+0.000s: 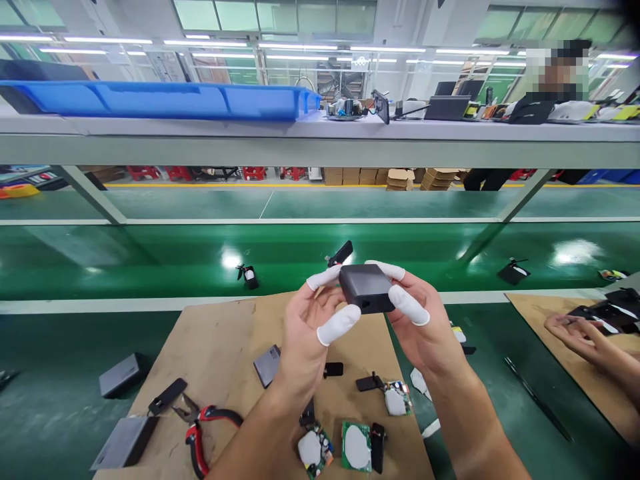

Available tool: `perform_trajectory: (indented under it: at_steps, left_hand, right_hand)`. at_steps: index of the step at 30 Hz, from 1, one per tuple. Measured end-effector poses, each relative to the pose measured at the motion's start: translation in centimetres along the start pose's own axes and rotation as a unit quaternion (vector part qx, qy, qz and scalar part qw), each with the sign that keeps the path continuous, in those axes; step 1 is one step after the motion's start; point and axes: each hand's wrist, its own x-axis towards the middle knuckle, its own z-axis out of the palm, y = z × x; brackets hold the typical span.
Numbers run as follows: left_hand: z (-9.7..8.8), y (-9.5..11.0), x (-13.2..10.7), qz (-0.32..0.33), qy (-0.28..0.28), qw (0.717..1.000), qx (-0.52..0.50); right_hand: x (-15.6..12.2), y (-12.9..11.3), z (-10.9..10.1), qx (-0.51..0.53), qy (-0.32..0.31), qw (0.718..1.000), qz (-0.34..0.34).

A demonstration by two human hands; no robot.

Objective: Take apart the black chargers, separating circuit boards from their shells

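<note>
A small dark grey box-shaped casing (367, 288) is held up between both my hands above a brown board (215, 353). My left hand (313, 327) pinches its left side with thumb and forefinger, both in white finger cots. My right hand (417, 320) grips its right side, also with white cots on thumb and forefinger. A small opening shows on the casing's near face.
On the board lie red-handled pliers (200, 437), several circuit boards (356, 445), a grey casing shell (267, 365) and black clips. Two more grey shells (119, 375) lie at left. A green conveyor belt (150, 257) runs behind. Another person's hand (575, 330) works at right.
</note>
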Motion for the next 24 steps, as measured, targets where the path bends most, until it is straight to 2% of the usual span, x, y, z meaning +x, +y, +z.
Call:
perform_trajectory:
  at_steps: [3,6,8,10,14,16,18,24]
  left_hand:
    - [-1.5,0.3,0.1,0.032,-0.017,0.998,0.053]
    - [-4.4,0.1,-1.8,0.021,0.031,0.990,0.133]
    - [-7.0,-0.7,-4.5,0.006,0.071,0.980,0.184]
    - [-9.7,-1.8,-8.1,0.003,0.118,0.968,0.222]
    - [-13.8,-4.6,-15.2,0.048,0.225,0.924,0.307]
    - [-14.7,-5.8,-17.6,0.069,0.238,0.906,0.342]
    - [-15.0,-6.7,-19.0,0.078,0.220,0.899,0.370]
    - [-15.3,-7.5,-19.7,0.083,0.168,0.901,0.392]
  right_hand:
    - [-0.6,0.8,-1.3,-0.055,-0.019,0.996,-0.062]
    - [-1.7,3.9,-4.0,-0.161,-0.007,0.978,-0.130]
    - [-2.4,7.0,-6.2,-0.262,-0.001,0.955,-0.141]
    - [-2.9,10.2,-8.2,-0.377,-0.018,0.914,-0.149]
    - [-3.8,14.5,-10.5,-0.453,-0.027,0.880,-0.143]
    - [-4.3,15.4,-10.8,-0.478,-0.014,0.867,-0.141]
    - [-4.7,15.9,-10.9,-0.497,-0.001,0.856,-0.143]
    - [-5.3,16.3,-10.5,-0.518,0.028,0.836,-0.177]
